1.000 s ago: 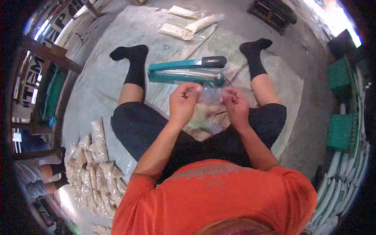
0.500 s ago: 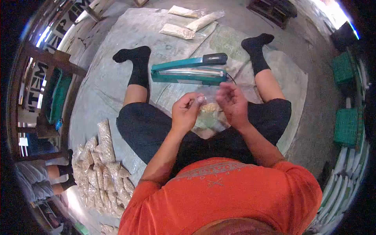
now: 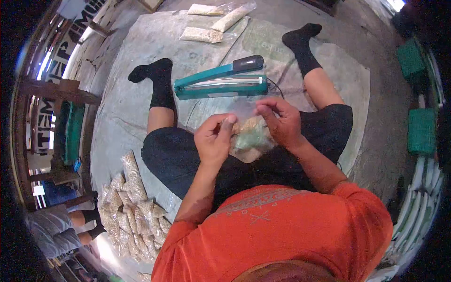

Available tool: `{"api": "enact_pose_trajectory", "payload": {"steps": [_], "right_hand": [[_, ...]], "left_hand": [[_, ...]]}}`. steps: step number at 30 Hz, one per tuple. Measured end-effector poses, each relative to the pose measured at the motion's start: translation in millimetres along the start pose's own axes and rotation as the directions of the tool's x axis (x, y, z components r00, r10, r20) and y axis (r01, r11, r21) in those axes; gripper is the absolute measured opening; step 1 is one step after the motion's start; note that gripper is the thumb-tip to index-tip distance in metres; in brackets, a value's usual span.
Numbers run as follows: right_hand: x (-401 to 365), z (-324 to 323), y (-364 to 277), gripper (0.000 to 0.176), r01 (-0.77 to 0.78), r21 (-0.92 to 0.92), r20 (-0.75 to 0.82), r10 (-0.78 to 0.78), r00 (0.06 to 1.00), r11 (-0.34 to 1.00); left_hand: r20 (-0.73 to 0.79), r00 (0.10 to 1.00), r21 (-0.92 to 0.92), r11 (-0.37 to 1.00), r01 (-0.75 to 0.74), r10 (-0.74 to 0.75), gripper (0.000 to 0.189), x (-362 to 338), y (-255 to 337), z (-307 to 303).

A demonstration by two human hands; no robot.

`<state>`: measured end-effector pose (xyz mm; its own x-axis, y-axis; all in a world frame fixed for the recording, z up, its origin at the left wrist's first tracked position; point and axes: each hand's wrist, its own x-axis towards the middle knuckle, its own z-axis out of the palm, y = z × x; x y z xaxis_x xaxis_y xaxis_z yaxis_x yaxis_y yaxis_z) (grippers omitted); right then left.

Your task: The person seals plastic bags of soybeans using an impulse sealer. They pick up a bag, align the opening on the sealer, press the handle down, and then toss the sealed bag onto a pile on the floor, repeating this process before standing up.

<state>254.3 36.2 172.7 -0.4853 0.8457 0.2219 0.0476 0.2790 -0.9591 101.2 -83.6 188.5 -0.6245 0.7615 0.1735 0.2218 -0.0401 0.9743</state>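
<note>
A clear plastic bag with pale grains or beans in it is held up over my lap. My left hand pinches its left upper edge between thumb and fingers. On the other side, my right hand has thumb and fingertips closed at the bag's upper right edge. Just beyond the hands lies a teal impulse sealer, its black-handled arm lifted off the base at the right end.
Three filled bags lie at the far side of the pale ground sheet. A heap of filled bags is at my left. Green crates stand at far right. Another person's legs show at left.
My right hand, blurred and more open before, has closed at the bag's upper edge. My left hand still pinches the bag. The whole view has shifted slightly.
</note>
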Motion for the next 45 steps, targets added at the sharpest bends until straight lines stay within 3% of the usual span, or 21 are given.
{"api": "enact_pose_trajectory", "payload": {"steps": [2, 3, 5, 8, 9, 11, 13, 15, 17, 19, 21, 22, 24, 28, 33, 34, 36, 39, 41, 44, 45], "right_hand": [[0, -4, 2, 0.022, 0.169, -0.130, 0.062, -0.162, 0.985, 0.977], [-2, -4, 2, 0.022, 0.170, -0.129, 0.061, -0.163, 0.985, 0.977], [-3, 1, 3, 0.024, 0.023, -0.053, -0.012, -0.023, 1.000, 0.998], [-6, 17, 15, 0.022, 0.159, 0.042, -0.135, -0.152, 0.979, 0.986], [-6, 12, 15, 0.022, 0.162, 0.042, -0.134, -0.155, 0.979, 0.986], [-9, -2, 12, 0.022, 0.027, 0.023, 0.129, -0.030, 0.991, 0.999], [-5, 1, 8, 0.022, -0.028, 0.062, 0.082, 0.023, 0.996, 0.998], [-1, 1, 5, 0.022, -0.063, 0.101, 0.034, 0.060, 0.998, 0.993], [0, -1, 2, 0.022, -0.028, -0.077, 0.031, 0.030, 0.999, 0.997], [-2, 2, 6, 0.022, -0.041, -0.048, 0.023, 0.043, 0.999, 0.998], [-9, 4, 9, 0.022, -0.068, -0.024, 0.016, 0.069, 0.998, 0.997], [-8, 4, 10, 0.022, -0.101, 0.003, 0.010, 0.101, 0.995, 0.995], [-4, 3, 10, 0.021, -0.128, 0.029, 0.003, 0.128, 0.992, 0.991], [-6, 1, 8, 0.020, -0.045, 0.016, 0.040, 0.044, 0.998, 0.999], [-2, -3, -3, 0.022, -0.126, 0.011, 0.057, 0.125, 0.990, 0.992], [-1, -2, 3, 0.020, -0.113, 0.027, 0.042, 0.112, 0.993, 0.993], [-1, -4, 13, 0.019, -0.108, 0.036, 0.023, 0.107, 0.994, 0.993], [3, -11, 33, 0.031, -0.267, 0.212, 0.140, 0.242, 0.960, 0.940], [4, -11, 66, 0.055, -0.239, 0.527, 0.284, 0.097, 0.954, 0.816], [-14, 6, 129, 0.074, -0.348, 0.337, 0.494, 0.151, 0.857, 0.875], [-22, 8, 136, 0.064, -0.163, -0.031, 0.524, 0.155, 0.837, 0.986]], "left_hand": [[-0.043, 0.971, -0.027, 0.972, 0.235, -0.236, 0.010, -1, 3, -4], [-0.044, 0.971, -0.027, 0.972, 0.233, -0.234, 0.010, -1, 1, -4], [-0.026, 0.985, -0.185, 0.969, 0.165, -0.172, 0.007, 4, -8, -4], [0.016, 0.999, -0.022, 0.999, 0.049, -0.049, 0.009, 3, -13, -10], [-0.010, 0.998, -0.108, 0.992, 0.062, -0.064, 0.010, 1, -14, -9], [-0.031, 0.997, -0.033, 0.997, 0.065, -0.066, 0.009, 0, -8, -16], [-0.047, 0.996, 0.043, 0.996, 0.073, -0.071, 0.008, -1, -6, -18], [-0.047, 0.991, -0.050, 0.991, 0.123, -0.126, 0.009, 3, -7, -16], [-0.078, 0.992, -0.099, 0.991, 0.087, -0.094, 0.009, 2, -11, -10], [-0.108, 0.991, -0.141, 0.988, 0.067, -0.082, 0.010, 1, -17, -10], [-0.068, 0.987, 0.120, 0.983, -0.137, 0.146, 0.012, 1, -23, -14], [-0.068, 0.987, 0.119, 0.983, -0.137, 0.146, 0.012, 0, -25, -15], [-0.065, 0.990, -0.106, 0.987, 0.117, -0.124, 0.005, 0, -28, -17], [-0.062, 0.985, -0.133, 0.980, 0.149, -0.158, 0.007, 4, -30, -23], [0.354, 0.935, -0.211, 0.974, 0.084, -0.004, 0.031, 13, -56, -14], [0.358, 0.934, -0.212, 0.973, 0.089, -0.007, 0.031, 14, -65, -13], [0.438, 0.893, -0.250, 0.940, 0.233, -0.105, 0.038, 13, -78, -8], [0.390, 0.914, -0.283, 0.930, 0.234, -0.111, 0.039, 13, -90, 2], [0.366, 0.918, -0.324, 0.904, 0.279, -0.152, 0.037, 12, -89, 6], [0.311, 0.921, -0.370, 0.862, 0.347, -0.237, 0.033, 12, -89, 10], [0.275, 0.921, -0.374, 0.852, 0.367, -0.277, 0.030, 11, -91, 11]]}}
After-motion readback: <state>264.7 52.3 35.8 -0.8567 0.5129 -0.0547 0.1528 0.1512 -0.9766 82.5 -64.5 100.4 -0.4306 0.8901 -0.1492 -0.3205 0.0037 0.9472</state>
